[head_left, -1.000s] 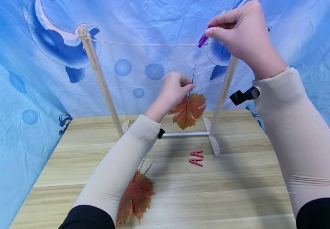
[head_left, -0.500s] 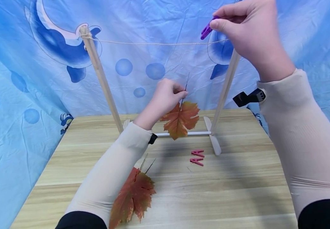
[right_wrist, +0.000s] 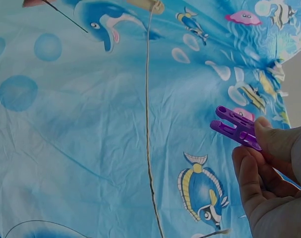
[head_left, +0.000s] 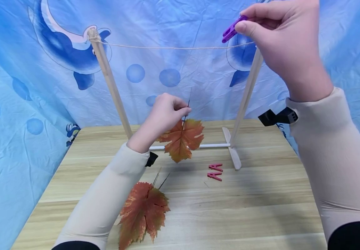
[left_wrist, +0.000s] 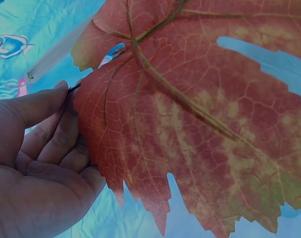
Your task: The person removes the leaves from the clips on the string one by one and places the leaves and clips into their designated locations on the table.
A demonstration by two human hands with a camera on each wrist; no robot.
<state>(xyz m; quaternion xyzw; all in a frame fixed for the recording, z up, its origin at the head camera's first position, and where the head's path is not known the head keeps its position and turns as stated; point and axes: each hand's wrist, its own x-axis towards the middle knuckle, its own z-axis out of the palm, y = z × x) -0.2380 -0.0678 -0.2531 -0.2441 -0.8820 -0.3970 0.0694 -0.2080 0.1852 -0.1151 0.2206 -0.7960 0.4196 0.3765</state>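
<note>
My left hand [head_left: 167,109] pinches the thin dark stem of an orange-red maple-like leaf [head_left: 184,139], which hangs below the fingers in front of the frame's white bottom rod. In the left wrist view the leaf [left_wrist: 190,114] fills much of the picture, its veined side showing. Up at the right, my right hand [head_left: 289,45] pinches a purple clothespin [head_left: 234,30] by its handle end. That clothespin sits just above a thin string [head_left: 167,48] in the head view. In the right wrist view the clothespin [right_wrist: 235,128] is apart from the string [right_wrist: 148,124].
The string runs between two wooden posts [head_left: 109,81] [head_left: 245,93] with flat wooden feet [head_left: 234,158]. Two pink clothespins [head_left: 215,172] lie on the wooden table [head_left: 245,208]. More red-orange leaves [head_left: 144,213] lie stacked at the front left. A blue sea-patterned cloth [head_left: 152,21] hangs behind.
My left hand has moved left and down with the leaf, away from the string. My right hand has lifted the purple clothespin up and right, off the string's line.
</note>
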